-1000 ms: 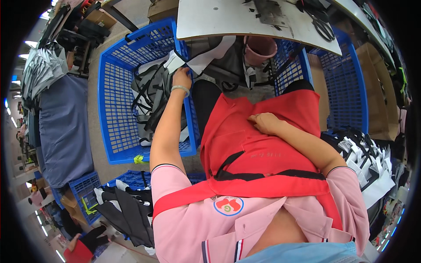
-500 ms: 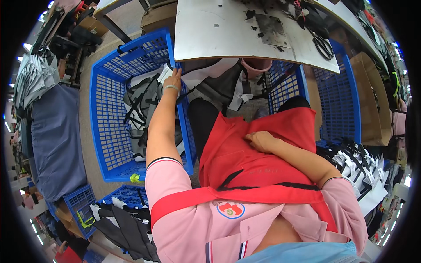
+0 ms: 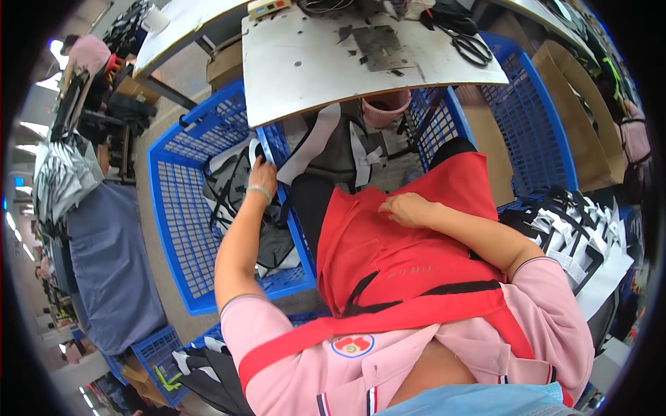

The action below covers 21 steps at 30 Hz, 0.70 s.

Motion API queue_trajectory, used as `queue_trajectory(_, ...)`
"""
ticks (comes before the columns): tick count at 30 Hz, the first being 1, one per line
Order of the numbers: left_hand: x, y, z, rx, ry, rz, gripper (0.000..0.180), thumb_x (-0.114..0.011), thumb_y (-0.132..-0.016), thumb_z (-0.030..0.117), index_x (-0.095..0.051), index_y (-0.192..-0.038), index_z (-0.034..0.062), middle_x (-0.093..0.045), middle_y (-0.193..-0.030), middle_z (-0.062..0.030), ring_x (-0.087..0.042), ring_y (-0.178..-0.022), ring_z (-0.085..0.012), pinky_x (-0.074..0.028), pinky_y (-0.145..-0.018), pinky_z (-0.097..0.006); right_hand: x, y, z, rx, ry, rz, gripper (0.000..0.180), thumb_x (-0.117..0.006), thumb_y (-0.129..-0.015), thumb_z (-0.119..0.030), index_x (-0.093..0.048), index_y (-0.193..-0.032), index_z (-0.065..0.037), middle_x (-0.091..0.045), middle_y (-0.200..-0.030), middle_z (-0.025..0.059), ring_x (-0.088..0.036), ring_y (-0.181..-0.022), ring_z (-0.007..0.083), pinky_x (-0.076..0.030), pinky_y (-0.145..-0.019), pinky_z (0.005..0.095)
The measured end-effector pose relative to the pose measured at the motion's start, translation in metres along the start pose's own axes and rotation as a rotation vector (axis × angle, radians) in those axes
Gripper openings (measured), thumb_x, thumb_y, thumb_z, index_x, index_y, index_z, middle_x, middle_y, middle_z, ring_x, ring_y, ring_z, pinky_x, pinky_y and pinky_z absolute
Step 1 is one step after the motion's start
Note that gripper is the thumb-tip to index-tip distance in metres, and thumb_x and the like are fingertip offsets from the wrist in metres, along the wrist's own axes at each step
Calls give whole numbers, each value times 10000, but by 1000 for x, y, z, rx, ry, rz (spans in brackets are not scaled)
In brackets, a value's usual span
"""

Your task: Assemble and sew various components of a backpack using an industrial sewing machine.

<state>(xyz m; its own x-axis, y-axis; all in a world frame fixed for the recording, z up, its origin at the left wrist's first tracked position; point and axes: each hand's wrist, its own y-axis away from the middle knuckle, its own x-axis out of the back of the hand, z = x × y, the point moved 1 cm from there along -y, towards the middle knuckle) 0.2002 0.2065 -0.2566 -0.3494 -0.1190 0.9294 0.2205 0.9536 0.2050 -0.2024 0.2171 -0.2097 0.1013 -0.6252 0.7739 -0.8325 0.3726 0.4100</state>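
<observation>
The left hand (image 3: 261,171) is closed on a grey and white fabric piece (image 3: 239,182) still down in the blue basket (image 3: 182,229), not yet lifted, while the right hand (image 3: 404,209) rests loosely open on the red apron (image 3: 388,256).

You sit in garment sewing workshop. Grey metal work table (image 3: 333,62) far ahead, scissors (image 3: 472,47) on it. Blue plastic crates (image 3: 201,222) of cut fabric pieces (image 3: 243,201) left and right. Stacked black-and-white pieces (image 3: 583,236) near right. Red apron (image 3: 395,243) worn.

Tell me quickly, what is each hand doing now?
Left hand: closed on grey-and-white fabric pieces in the blue crate.
Right hand: holds nothing, rests on red apron.
</observation>
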Motion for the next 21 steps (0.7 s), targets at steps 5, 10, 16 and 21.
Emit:
queue_trajectory(5,133,32,64,-46,404,219,126,-576,-836,140,-623,-798,29,-630,-847,-156,-594,-791,-323,-437,-750,-393,92,2,-54,267,48,624,457,-664,-792,-169,-547,-1230,-110,-499,-1291,155,-500,-1159,311,-443,-937,387)
queue_trajectory(10,286,62,119,-199,557,406,84,-619,-799,111,-591,-769,39,-562,-735,-116,-526,-651,-319,-412,-633,-395,149,0,-70,504,139,867,434,-660,-781,-166,-559,-1199,-115,-567,-1166,145,-545,-1073,332,-464,-887,399)
queue_trajectory(16,418,86,120,-306,1033,313,90,-675,-798,115,-633,-786,37,-562,-690,-91,-566,-638,-272,-436,-578,-343,220,128,-101,424,-231,400,240,-655,-827,-250,-602,-984,-76,-614,-764,193,-605,-718,374,-474,-638,434)
queue_trajectory(21,482,42,109,-355,1017,301,225,-703,-804,174,-659,-919,-13,-620,-724,-80,-579,-629,-134,-457,-592,-255,294,174,-71,313,-312,630,224,-677,-794,-116,-634,-990,-16,-621,-761,90,-600,-733,190,-462,-707,290)
